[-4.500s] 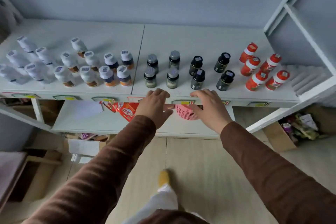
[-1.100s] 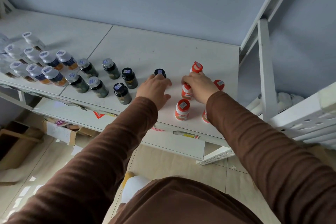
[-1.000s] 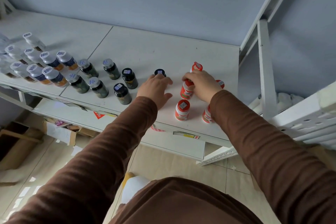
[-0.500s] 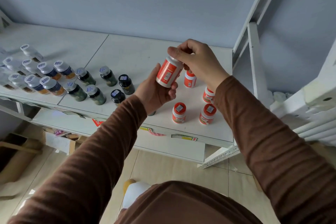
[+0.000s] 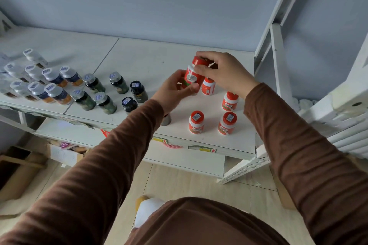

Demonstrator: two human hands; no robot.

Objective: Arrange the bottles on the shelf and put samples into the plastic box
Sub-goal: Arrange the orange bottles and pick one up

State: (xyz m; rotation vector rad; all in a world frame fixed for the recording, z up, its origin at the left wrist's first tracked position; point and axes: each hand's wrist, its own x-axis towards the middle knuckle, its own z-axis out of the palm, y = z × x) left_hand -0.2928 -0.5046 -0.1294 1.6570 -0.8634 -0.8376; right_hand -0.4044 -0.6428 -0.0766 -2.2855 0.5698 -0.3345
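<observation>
Both hands hold one red-and-white bottle [image 5: 192, 74] tilted above the white shelf [image 5: 151, 59]. My left hand [image 5: 172, 91] grips its lower body, and my right hand [image 5: 225, 72] grips its red cap end from above. Several more red bottles stand on the shelf: one just behind the held one [image 5: 208, 87], one at the right [image 5: 230, 101], two near the front edge [image 5: 196, 122] [image 5: 227, 123]. Dark bottles [image 5: 137, 92] stand left of my left hand, one partly hidden under my left wrist [image 5: 166, 119].
White-capped bottles [image 5: 53, 93] fill the shelf's left part. A pink basket [image 5: 172, 146] peeks out beneath the shelf's front edge. White shelf uprights [image 5: 278, 59] rise at the right. Cardboard boxes [image 5: 18, 173] sit on the floor at lower left.
The held red bottle has come lower and turned more upright, and my right hand has shifted onto its cap end. Earlier, both hands moved from the pink basket to the red bottles.
</observation>
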